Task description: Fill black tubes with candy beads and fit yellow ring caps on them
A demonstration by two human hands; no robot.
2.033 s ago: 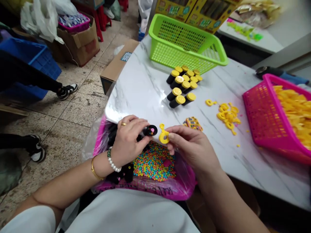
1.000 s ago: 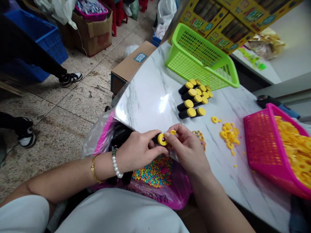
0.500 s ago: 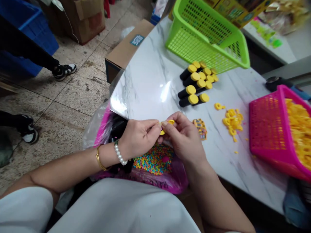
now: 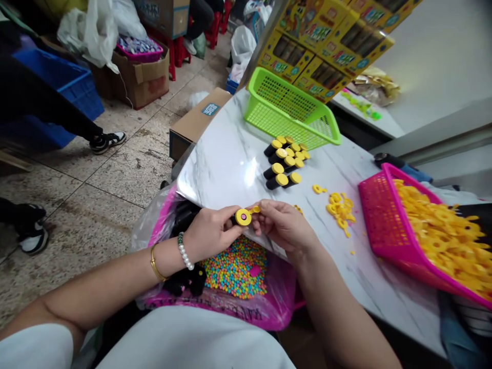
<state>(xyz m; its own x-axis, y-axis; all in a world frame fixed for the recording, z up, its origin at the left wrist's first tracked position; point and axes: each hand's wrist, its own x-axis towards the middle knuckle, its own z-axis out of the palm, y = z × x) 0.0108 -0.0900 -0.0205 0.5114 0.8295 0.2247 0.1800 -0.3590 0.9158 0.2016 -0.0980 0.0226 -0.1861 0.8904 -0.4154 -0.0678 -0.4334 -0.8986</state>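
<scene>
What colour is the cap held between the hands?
Yellow cap, seen in the head view.

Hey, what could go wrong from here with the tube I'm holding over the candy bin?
1. The flip lid, pinched by the right hand, stands open on the capped tube in the left hand. If the tube tips, beads might escape.
2. Both hands work past the table edge, above the candy bin. A slip may drop the tube into the beads.
3. The finished tubes lie on their sides and might roll.
</scene>
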